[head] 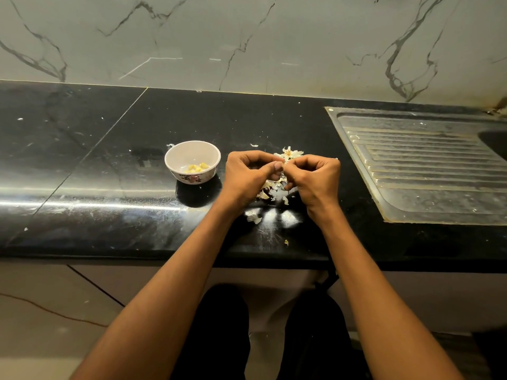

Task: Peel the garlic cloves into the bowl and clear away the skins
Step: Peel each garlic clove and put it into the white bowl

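Observation:
A small white bowl [175, 156] with a flower print stands on the black counter, with several peeled yellow cloves [196, 167] in its bottom. Just right of it my left hand [248, 174] and my right hand [315, 178] meet, fingertips pinched together around a garlic clove [282, 167] that is almost fully hidden. The remains of the garlic head [288, 153] lie right behind my hands. Loose papery skins [267, 187] are scattered under and in front of my hands, with more skins [253, 217] nearer the counter's front edge.
A steel sink drainboard [428, 171] fills the counter's right side, with the basin at the far right. A marble wall rises behind the black counter [96, 160]. The counter's front edge runs below my forearms.

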Motion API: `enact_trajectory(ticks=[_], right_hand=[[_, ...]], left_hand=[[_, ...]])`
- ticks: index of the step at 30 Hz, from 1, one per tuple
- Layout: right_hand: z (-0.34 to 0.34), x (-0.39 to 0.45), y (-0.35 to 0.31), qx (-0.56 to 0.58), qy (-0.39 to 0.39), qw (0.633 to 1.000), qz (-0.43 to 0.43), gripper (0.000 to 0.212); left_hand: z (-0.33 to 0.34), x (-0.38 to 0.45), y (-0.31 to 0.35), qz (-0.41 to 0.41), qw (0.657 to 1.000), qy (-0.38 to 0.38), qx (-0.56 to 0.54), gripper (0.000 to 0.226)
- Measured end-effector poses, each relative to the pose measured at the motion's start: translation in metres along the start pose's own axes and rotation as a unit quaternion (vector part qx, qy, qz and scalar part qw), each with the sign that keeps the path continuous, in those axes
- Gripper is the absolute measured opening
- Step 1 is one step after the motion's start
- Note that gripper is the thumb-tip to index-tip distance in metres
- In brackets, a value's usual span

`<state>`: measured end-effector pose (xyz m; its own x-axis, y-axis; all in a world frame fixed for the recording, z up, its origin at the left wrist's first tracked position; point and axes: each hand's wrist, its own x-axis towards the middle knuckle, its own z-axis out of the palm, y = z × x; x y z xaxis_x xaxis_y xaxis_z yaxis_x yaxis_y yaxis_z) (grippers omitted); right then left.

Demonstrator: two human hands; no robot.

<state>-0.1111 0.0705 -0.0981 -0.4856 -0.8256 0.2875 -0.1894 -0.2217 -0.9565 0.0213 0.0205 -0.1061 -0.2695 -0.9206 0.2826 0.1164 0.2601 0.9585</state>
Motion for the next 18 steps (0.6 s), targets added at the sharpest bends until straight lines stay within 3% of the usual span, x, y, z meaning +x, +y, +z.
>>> enact_trajectory(ticks=[10, 18], right_hand=[[-0.0023, 0.0013, 0.0005, -0.019, 0.023, 1.000, 0.003, 0.013], [-0.0020, 0.0013, 0.0069, -0.130, 0.031, 0.985, -0.108, 0.012]], left_hand=[[-0.0018, 0.0032, -0.0038, -0.015, 0.999, 0.001, -0.033, 0.011], [-0.0012, 0.0065, -0.0065, -0.022, 0.999, 0.001, -0.039, 0.013]])
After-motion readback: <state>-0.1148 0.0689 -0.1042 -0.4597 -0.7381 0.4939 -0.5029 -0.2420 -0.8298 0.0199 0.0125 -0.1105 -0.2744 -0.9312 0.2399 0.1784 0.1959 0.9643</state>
